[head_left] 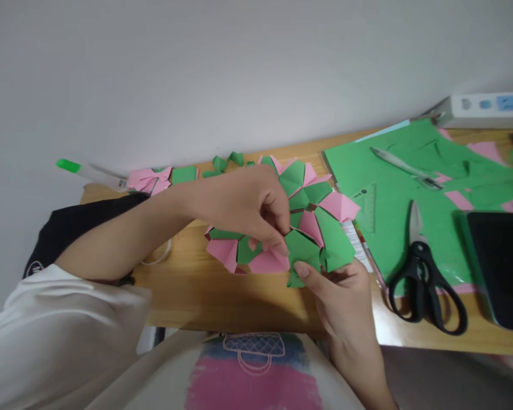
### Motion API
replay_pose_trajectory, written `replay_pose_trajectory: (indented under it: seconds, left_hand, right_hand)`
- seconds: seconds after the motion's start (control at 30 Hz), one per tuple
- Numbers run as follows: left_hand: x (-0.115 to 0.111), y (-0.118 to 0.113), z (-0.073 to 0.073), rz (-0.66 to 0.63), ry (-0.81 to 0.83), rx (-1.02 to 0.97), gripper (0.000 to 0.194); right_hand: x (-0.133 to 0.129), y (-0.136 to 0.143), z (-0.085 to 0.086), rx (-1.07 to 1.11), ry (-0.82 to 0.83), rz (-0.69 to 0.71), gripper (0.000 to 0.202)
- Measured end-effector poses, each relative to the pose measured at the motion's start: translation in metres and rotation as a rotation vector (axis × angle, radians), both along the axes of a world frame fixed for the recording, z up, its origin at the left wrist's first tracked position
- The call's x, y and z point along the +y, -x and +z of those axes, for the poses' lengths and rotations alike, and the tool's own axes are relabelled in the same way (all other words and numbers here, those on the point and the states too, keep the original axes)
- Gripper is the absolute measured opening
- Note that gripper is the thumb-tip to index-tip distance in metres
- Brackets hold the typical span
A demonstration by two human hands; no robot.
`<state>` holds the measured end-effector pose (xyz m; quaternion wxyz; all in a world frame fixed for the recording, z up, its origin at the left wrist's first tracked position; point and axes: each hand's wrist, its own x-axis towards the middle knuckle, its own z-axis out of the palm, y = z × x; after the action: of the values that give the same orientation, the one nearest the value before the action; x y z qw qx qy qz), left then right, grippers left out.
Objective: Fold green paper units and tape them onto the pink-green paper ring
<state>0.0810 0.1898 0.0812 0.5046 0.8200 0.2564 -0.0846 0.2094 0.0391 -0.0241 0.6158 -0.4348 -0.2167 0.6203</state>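
A folded paper model of green and pink pieces (303, 245) is held above the wooden table, with my two hands on it. My left hand (243, 202) reaches over it from the left, its fingers bent and pinched at a slit near the middle of the model; the fingertips are partly hidden. My right hand (340, 290) grips the lower right edge, thumb on top of a green piece and fingers underneath. The far left part of the model is partly covered by my left hand and forearm.
Black-handled scissors (425, 285), a dark phone (502, 267) and green sheets (385, 216) with a clear pen (406, 168) and paper scraps lie to the right. Pink folded pieces (151, 180) and small green pieces (226, 161) are at the back left, by the wall.
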Motion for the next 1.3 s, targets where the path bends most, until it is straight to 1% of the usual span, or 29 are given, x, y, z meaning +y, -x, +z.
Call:
replay_pose_trajectory:
  seconds: [0.13, 0.33, 0.4, 0.47, 0.53, 0.6, 0.7, 0.77, 0.87, 1.07, 1.2, 1.3]
  left_hand:
    - [0.0, -0.003, 0.002, 0.027, 0.072, 0.054, 0.013]
    - [-0.001, -0.007, 0.001, 0.02, 0.003, 0.034, 0.014]
    - [-0.002, -0.007, 0.002, 0.025, 0.004, 0.049, 0.014]
    - [-0.004, -0.007, 0.002, 0.033, 0.015, 0.058, 0.017]
    - [-0.006, -0.005, 0.002, 0.065, 0.027, 0.04, 0.019]
    - [-0.008, -0.002, 0.0, 0.126, 0.012, -0.006, 0.019]
    - [-0.013, 0.003, -0.003, 0.181, -0.033, -0.07, 0.015]
    - [-0.018, 0.004, -0.006, 0.175, -0.066, -0.07, 0.015]
    - [-0.023, 0.004, -0.008, 0.187, -0.114, -0.032, 0.021]
    - [-0.029, 0.001, -0.008, 0.189, -0.166, 0.018, 0.023]
    - [-0.032, 0.005, -0.01, 0.171, -0.195, 0.005, 0.024]
    - [-0.033, 0.012, -0.014, 0.151, -0.2, -0.011, 0.024]
  right_hand:
    - [-0.001, 0.0, -0.002, 0.016, 0.007, 0.006, 0.015]
    - [0.0, 0.008, -0.003, 0.092, 0.041, -0.037, 0.016]
    - [0.001, 0.011, -0.003, 0.105, 0.06, -0.052, 0.016]
    - [0.001, 0.013, -0.003, 0.099, 0.082, -0.073, 0.012]
    - [0.001, 0.015, -0.003, 0.086, 0.091, -0.114, 0.011]
    - [0.001, 0.015, -0.003, 0.074, 0.093, -0.152, 0.012]
    - [0.001, 0.017, -0.003, 0.061, 0.094, -0.144, 0.013]
    - [0.001, 0.019, -0.002, 0.069, 0.079, -0.139, 0.017]
    - [0.002, 0.023, -0.001, 0.108, 0.068, -0.155, 0.019]
    - [0.003, 0.03, 0.002, 0.181, 0.165, -0.241, 0.021]
    - [0.002, 0.032, 0.0, 0.196, 0.15, -0.223, 0.022]
    - [0.0, 0.037, -0.005, 0.197, 0.126, -0.205, 0.022]
